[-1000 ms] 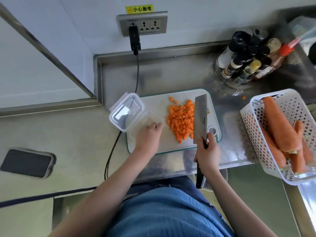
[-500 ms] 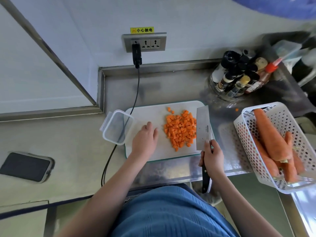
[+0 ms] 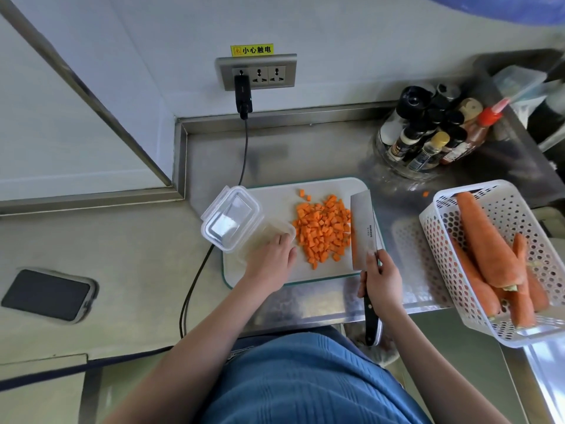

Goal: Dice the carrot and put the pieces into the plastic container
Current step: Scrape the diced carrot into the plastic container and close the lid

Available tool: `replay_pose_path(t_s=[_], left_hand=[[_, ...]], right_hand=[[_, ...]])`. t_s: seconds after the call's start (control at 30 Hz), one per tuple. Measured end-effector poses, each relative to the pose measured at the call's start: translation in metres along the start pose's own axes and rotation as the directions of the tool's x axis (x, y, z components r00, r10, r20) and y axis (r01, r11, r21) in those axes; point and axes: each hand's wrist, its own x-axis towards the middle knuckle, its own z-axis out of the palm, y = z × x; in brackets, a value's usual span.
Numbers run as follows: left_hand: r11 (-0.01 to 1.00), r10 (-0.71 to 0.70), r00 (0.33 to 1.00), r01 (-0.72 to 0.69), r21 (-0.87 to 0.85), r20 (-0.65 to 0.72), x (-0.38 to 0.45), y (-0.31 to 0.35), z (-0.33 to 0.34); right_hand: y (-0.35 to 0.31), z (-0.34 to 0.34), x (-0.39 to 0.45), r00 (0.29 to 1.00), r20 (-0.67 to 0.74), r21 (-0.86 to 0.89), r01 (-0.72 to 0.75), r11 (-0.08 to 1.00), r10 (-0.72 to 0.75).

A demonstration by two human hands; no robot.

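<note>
A pile of diced carrot (image 3: 322, 232) lies in the middle of the white cutting board (image 3: 324, 189). The clear plastic container (image 3: 266, 235) sits on the board's left part, its hinged lid (image 3: 230, 218) flipped open to the left. My left hand (image 3: 270, 263) grips the container's near edge, just left of the pile. My right hand (image 3: 379, 278) holds a cleaver (image 3: 363, 232) by its black handle. The blade stands on edge against the right side of the pile.
A white perforated basket (image 3: 501, 197) with whole carrots (image 3: 486, 243) stands at the right. Sauce and spice bottles (image 3: 428, 139) crowd the back right. A black cable (image 3: 195, 280) runs from the wall socket past the board. A phone (image 3: 46, 293) lies at the left.
The container has come from beside the board's left edge onto the board, close to the carrot pile, with my left hand now on it. The cleaver stays at the pile's right side.
</note>
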Motion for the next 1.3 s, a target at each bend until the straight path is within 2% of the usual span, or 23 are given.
replay_pose_path(t_s=[0.07,0.23,0.4,0.57,0.67,0.73,0.83,0.93,1.1,1.2,1.3], left_hand=[[0.996,-0.028,0.996,0.02,-0.082,-0.086,0.002,0.001,-0.003],[0.973,-0.001,0.939,-0.079,-0.217,-0.345,0.011,-0.001,-0.008],[0.964,0.035,0.925,-0.131,-0.233,-0.377,0.03,-0.003,-0.011],[0.899,-0.104,0.902,-0.095,-0.429,-0.419,0.037,-0.009,-0.019],[0.947,-0.113,0.844,-0.069,-0.314,-0.525,0.043,-0.013,-0.024],[0.972,-0.025,0.831,-0.109,-0.206,-0.555,0.047,-0.01,-0.028],[0.992,0.053,0.833,-0.107,-0.066,-0.551,0.052,0.0,-0.032],[0.99,0.022,0.819,-0.1,-0.104,-0.573,0.057,0.012,-0.036],[0.947,0.164,0.834,-0.282,-0.152,-0.527,0.055,0.036,-0.034],[0.938,0.182,0.899,-0.28,-0.205,-0.398,0.053,0.046,-0.021],[0.956,0.162,0.959,-0.211,-0.204,-0.233,0.051,0.046,-0.006]], right_hand=[[0.0,0.0,0.001,1.0,0.008,0.005,-0.006,1.0,0.006],[0.001,-0.003,0.007,0.999,0.027,0.038,-0.043,0.998,0.042],[-0.003,-0.004,0.009,0.996,0.049,0.105,-0.075,0.992,0.071],[-0.004,-0.007,0.013,0.996,0.015,0.119,-0.092,0.989,0.091],[-0.004,-0.01,0.016,0.996,0.008,0.114,-0.088,0.99,0.088],[-0.004,-0.009,0.018,0.996,0.008,0.107,-0.086,0.991,0.085],[-0.004,-0.008,0.02,0.995,0.005,0.103,-0.095,0.99,0.095],[-0.005,-0.008,0.022,0.994,0.003,0.126,-0.104,0.987,0.105],[-0.009,-0.015,0.03,0.994,-0.078,0.104,-0.072,0.992,0.08],[-0.01,-0.025,0.034,0.992,-0.116,0.074,-0.04,0.996,0.049],[-0.011,-0.032,0.037,0.998,-0.07,-0.013,-0.003,1.0,0.002]])
